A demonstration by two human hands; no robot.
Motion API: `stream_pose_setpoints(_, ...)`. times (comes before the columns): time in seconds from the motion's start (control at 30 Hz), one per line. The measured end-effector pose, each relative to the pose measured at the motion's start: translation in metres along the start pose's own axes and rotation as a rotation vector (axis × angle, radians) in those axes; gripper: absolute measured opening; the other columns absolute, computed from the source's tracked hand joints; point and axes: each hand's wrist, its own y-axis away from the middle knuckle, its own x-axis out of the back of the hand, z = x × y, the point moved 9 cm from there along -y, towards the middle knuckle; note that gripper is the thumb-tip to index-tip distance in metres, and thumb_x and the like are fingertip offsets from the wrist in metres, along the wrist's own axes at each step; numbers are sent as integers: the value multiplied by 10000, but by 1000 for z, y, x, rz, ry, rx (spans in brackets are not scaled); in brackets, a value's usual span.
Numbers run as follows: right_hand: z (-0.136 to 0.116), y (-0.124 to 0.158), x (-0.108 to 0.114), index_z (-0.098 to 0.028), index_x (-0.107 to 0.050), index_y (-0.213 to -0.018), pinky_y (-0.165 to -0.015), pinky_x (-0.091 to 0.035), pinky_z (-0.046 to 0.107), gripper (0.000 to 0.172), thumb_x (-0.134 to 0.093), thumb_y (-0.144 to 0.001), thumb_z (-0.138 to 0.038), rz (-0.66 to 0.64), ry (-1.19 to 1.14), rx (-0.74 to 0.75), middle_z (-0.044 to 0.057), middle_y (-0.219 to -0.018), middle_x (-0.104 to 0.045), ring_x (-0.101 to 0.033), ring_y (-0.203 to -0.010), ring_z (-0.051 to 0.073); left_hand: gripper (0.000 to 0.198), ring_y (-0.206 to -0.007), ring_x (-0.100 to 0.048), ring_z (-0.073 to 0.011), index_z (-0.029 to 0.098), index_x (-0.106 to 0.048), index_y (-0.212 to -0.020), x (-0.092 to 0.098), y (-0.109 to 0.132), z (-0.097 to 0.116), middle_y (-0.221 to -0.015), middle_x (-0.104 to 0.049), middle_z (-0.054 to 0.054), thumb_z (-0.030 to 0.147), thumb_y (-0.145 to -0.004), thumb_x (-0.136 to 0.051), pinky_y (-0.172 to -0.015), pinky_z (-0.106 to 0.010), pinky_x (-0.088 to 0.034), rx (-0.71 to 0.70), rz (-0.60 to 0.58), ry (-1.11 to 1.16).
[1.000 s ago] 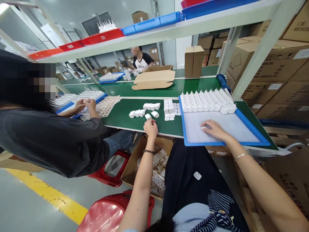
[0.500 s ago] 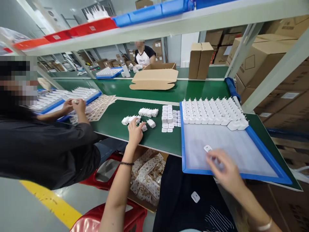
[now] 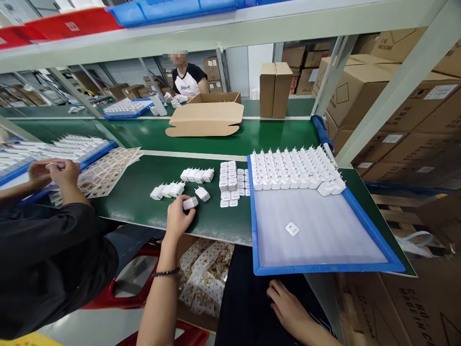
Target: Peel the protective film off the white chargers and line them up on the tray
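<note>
Below our left hand (image 3: pixel 176 218) spreads a smooth green tabletop (image 3: pixel 212 222); right of that grip, a blue-rimmed tray (image 3: pixel 317 245) bears rows of pronged white plugs (image 3: pixel 293 168); beneath it, a cardboard box (image 3: pixel 194 319) holds spotted strips (image 3: pixel 207 274); our right hand (image 3: pixel 286 305) rests rightward, its grasp unclear to us; our left pinches a blocky plug (image 3: pixel 190 203); a rounded-square piece (image 3: pixel 292 229) lies in the tray.

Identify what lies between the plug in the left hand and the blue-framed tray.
The head view shows another white plug, then small white pieces, some stacked.
</note>
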Motion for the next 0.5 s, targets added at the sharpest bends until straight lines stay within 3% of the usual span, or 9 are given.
stream_pose_setpoints(0.07,4,-5,3,-151,-703,-1186,-1081,-544,471,200,-644,-997,-117,19,7,-72,102,-1391,-642,-619,-1293,253,320,-894,-662,-306,240,-581,-934,-1,1,0,-915,-708,-76,338,-659,-711,-904,-435,-515,45,32,107)
stream_pose_setpoints(0.13,9,-9,6,-161,-678,-1275,-1097,-538,493,282,-664,-994,-141,44,15,-158,117,-1468,-596,-598,-1334,276,400,-852,-673,-276,232,-534,-974,-4,8,8,-893,-689,-69,487,-716,-704,-823,-393,-529,83,92,240)
stream_pose_setpoints(0.2,13,-11,6,-187,-626,-1385,-1109,-529,521,408,-694,-983,-169,56,20,-245,129,-1541,-535,-559,-1388,310,478,-836,-692,-249,226,-486,-1049,-11,23,25,-906,-684,-67,610,-798,-616,-797,-374,-545,110,139,385)
stream_pose_setpoints(0.27,16,-11,6,-202,-616,-1403,-1105,-529,530,423,-699,-988,-208,43,11,-316,127,-1511,-560,-573,-1371,311,539,-853,-711,-234,221,-488,-1117,-25,46,53,-973,-705,-80,651,-822,-623,-824,-378,-568,122,124,512)
stream_pose_setpoints(0.4,12,-2,14,-146,-714,-1141,-1007,-576,482,194,-734,-965,-224,-50,-92,-326,79,-1166,-723,-701,-1117,242,495,-927,-719,-209,235,-594,-1209,-62,97,122,-1113,-721,-84,538,-851,-751,-901,-363,-578,160,-70,815)
stream_pose_setpoints(0.5,-12,15,47,-142,-733,-891,-943,-576,418,54,-777,-870,-120,-87,-270,-168,42,-945,-743,-712,-991,217,489,-963,-693,-197,240,-642,-1211,-92,123,171,-1131,-708,-71,500,-835,-814,-930,-342,-549,179,-322,1095)
